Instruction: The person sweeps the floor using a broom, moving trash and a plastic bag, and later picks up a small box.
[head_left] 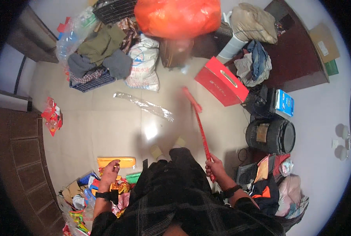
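My right hand [216, 168] is closed round the red handle of a broom [202, 131]. The broom reaches forward, and its red bristled head [192, 99] is on the tiled floor near the middle of the view. To the left of the bristles lies a long clear plastic wrapper [144, 105]. My left hand [111, 170] is loosely curled at my left side, with nothing visible in it. Just beyond that hand, a yellow-orange packet [120, 161] lies beside a heap of bright packaging [122, 187].
A red gift box [222, 82] stands ahead to the right, near a black barrel [270, 136]. Far ahead are a large orange-red bag [178, 17], a white woven sack [143, 65] and a blue crate [92, 82] piled with clothes. Crumpled red wrappers [52, 116] lie at the left.
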`<action>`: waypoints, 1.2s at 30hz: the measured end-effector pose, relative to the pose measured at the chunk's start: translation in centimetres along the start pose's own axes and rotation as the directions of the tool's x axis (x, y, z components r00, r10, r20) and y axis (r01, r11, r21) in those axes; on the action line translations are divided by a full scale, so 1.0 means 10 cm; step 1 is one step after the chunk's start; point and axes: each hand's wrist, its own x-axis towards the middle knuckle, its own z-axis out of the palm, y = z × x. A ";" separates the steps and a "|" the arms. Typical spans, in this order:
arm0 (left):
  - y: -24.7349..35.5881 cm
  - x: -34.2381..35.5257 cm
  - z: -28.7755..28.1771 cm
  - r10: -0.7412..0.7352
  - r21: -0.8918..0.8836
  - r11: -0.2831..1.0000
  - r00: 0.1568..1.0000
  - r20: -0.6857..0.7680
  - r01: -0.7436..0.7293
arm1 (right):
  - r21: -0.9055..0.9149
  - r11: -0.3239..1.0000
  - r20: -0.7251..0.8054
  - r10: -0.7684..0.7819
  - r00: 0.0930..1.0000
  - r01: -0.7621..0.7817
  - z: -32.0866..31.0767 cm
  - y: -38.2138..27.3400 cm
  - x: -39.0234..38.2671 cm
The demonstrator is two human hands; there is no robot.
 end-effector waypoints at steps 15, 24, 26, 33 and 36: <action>1.26 0.61 0.70 -0.138 0.068 0.988 0.990 0.003 0.137 | 0.374 0.925 0.513 -0.272 0.814 0.074 -0.48 -2.37 1.11; 3.32 1.46 1.53 0.083 0.096 0.991 0.994 0.076 -0.090 | -0.510 0.359 0.579 -0.528 0.621 0.782 -0.61 -3.31 1.81; 3.50 1.52 1.70 -0.002 0.136 0.991 0.995 0.104 -0.012 | -0.371 0.032 0.598 -0.756 0.265 0.928 -0.80 -3.39 2.38; 3.18 1.10 1.68 -0.221 0.132 0.966 0.975 -0.007 0.220 | -0.224 0.651 0.353 -0.640 0.683 0.725 -0.62 -4.17 3.14; 2.89 0.86 1.72 -0.241 0.034 0.969 0.969 -0.062 0.243 | 0.183 0.724 0.159 -0.689 0.707 0.665 -0.42 -4.63 3.10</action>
